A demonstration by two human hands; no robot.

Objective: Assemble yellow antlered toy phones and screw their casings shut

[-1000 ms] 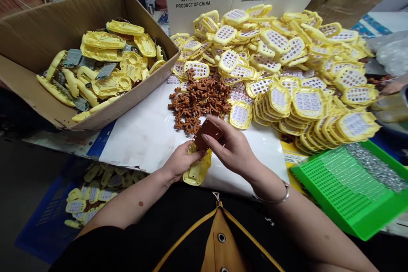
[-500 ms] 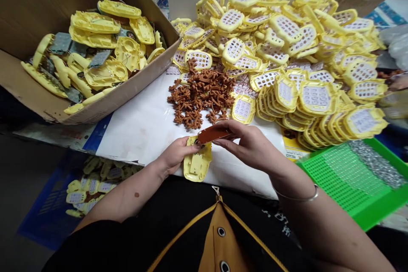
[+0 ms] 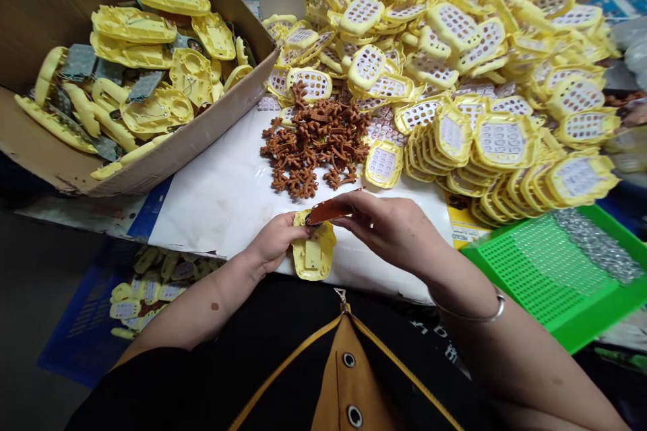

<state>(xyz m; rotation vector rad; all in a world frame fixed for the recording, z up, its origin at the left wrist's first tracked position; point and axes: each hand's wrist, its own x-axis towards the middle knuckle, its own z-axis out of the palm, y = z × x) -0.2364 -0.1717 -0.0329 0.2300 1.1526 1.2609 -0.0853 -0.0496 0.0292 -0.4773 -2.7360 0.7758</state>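
My left hand (image 3: 275, 244) grips a yellow plastic shell (image 3: 313, 256) at the white sheet's front edge, its inner side up. My right hand (image 3: 391, 229) pinches a flat brown board (image 3: 328, 210) by its right end and holds it tilted over the top of the shell, touching it. Just beyond my hands lies a heap of small brown rubber pieces (image 3: 316, 145).
A big pile of yellow keypad shells (image 3: 455, 74) covers the table's right and back. A cardboard box (image 3: 151, 161) of yellow shells and grey boards sits at left. A green perforated tray (image 3: 550, 276) with silver parts stands at right. A blue crate (image 3: 75, 337) lies below left.
The brown board has come down from upright to nearly flat over the shell. Both hands stayed close together; the view tipped downward.
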